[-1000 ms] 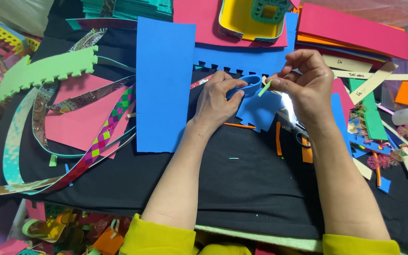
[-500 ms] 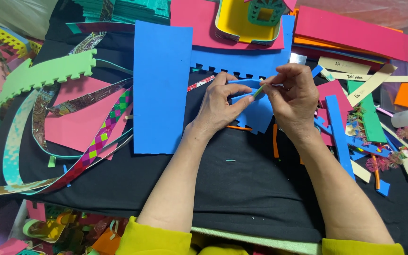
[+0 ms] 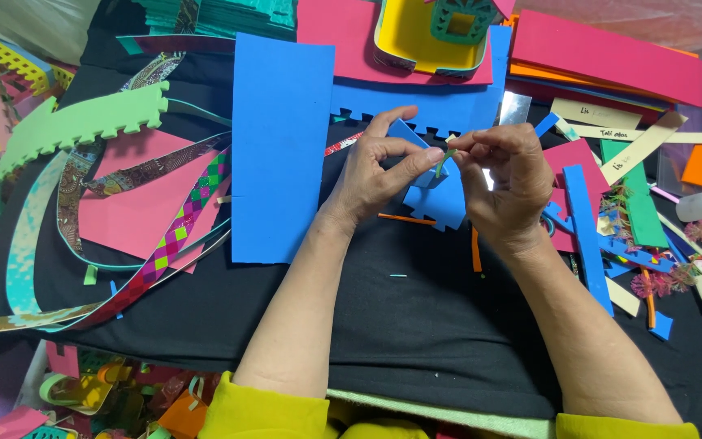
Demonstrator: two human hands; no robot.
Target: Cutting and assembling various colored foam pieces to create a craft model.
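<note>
My left hand (image 3: pixel 377 172) pinches a small blue foam piece (image 3: pixel 413 138) between thumb and fingers, above the black cloth (image 3: pixel 416 325). My right hand (image 3: pixel 504 180) meets it from the right, its fingertips pinching a thin green strip (image 3: pixel 442 160) against that blue piece. Below the hands lies a notched blue foam scrap (image 3: pixel 442 205). A large blue foam sheet (image 3: pixel 279 146) lies flat just left of my left hand.
A pink foam sheet (image 3: pixel 136 203) and patterned ribbons (image 3: pixel 176 236) lie at the left, near a green notched foam piece (image 3: pixel 83 122). At the top are a yellow tray (image 3: pixel 424 36) and stacked red foam sheets (image 3: pixel 611 57). Blue strips (image 3: pixel 587 236) and paper labels lie at the right.
Both hands have lifted slightly away from me with the small blue piece. The right fingers have shifted their pinch on the green strip.
</note>
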